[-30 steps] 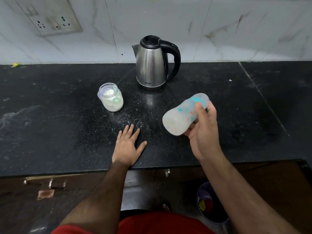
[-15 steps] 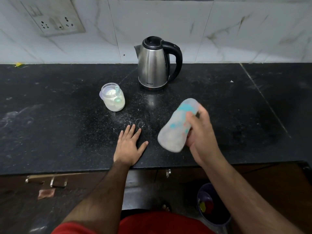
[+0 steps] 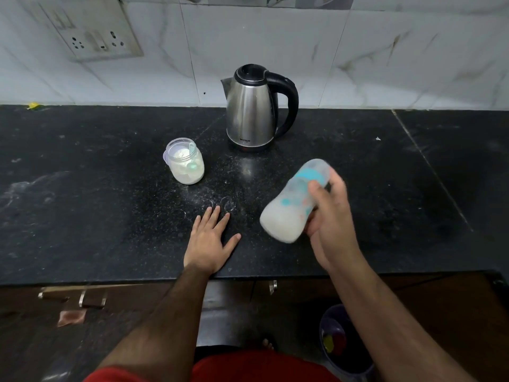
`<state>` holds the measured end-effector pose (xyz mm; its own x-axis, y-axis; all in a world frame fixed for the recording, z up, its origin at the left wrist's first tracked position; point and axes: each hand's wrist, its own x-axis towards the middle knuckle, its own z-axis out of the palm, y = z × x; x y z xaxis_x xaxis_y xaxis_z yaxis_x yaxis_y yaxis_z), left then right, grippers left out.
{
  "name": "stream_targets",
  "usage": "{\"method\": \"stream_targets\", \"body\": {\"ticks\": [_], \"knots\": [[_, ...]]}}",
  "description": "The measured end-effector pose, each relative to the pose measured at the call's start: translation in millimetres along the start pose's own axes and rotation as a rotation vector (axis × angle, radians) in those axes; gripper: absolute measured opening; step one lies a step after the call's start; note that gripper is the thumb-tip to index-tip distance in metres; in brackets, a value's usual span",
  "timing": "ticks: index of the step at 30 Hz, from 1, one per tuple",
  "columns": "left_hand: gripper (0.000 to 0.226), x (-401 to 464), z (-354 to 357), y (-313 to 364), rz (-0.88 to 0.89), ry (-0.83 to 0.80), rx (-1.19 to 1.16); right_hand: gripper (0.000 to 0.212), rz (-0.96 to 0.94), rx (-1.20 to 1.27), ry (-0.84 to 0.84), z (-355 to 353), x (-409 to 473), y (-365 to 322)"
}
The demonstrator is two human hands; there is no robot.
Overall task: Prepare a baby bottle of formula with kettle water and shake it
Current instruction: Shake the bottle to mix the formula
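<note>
Right hand grips tilted bottle; left hand spread flat near surface front edge; kettle, powder jar behind.

One kettle. One jar of powder, one scoop inside. One bottle. Two hands: left, right. One counter. One socket plate on the wall. One bin on the floor. Two cabinet handles visible at lower left.
</note>
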<state>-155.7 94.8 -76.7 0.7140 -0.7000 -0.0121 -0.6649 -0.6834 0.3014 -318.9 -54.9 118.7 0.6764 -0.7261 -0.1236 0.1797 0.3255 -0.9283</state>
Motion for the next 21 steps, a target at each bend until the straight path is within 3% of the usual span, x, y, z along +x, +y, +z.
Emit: {"method": "stream_targets", "body": {"ticks": [3,7,13,18,21], "knots": [[0.073,0.2,1.4,-1.0,0.001,0.003,-0.001,0.039,0.000,0.048,0.065,-3.0,4.6,-4.1],[0.079,0.8,2.1,-1.3,0.003,0.010,0.003,0.049,0.061,-0.088,-0.112,-0.5,-5.3,-1.7],[0.079,0.0,1.9,-1.0,0.005,0.016,-0.008,0.043,0.016,0.034,0.052,-4.3,6.2,-5.3],[0.083,1.1,0.7,-0.3,0.006,0.009,-0.012,0.066,0.086,-0.099,-0.219,3.8,-5.0,-2.7],[0.081,1.0,1.2,-1.5,0.008,0.014,-0.008,0.057,0.002,-0.016,-0.095,4.5,3.8,-5.3]]}}
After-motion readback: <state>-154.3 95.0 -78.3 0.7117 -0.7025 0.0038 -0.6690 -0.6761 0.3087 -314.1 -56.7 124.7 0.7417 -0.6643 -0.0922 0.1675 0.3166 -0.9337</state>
